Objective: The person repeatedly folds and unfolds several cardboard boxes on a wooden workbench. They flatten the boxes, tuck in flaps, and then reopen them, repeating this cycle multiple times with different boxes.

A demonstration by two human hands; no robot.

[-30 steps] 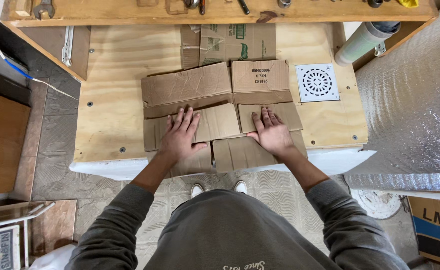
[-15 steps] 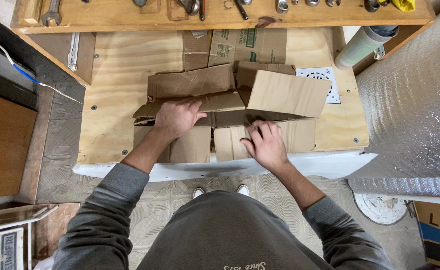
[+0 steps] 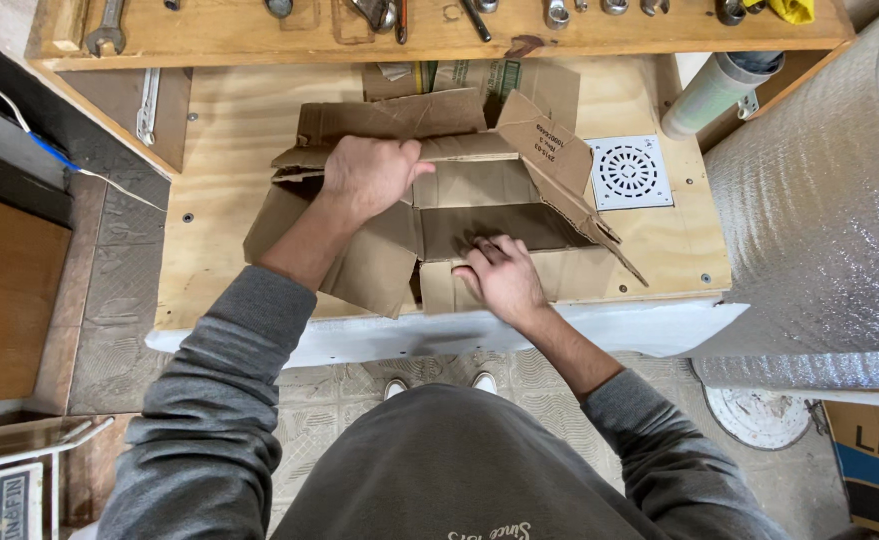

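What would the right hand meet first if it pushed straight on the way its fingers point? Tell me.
The right hand points up and left, away from the person, fingers resting on the cardboard box. Going on, it would likely meet the box's inner fold first, then the left hand; depth is unclear.

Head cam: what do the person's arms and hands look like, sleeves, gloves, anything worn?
Both arms are in long grey knit sleeves, pushed partway up the forearms. The left hand and right hand are bare: no gloves, and no rings or watch visible. The fingers are uncovered too.
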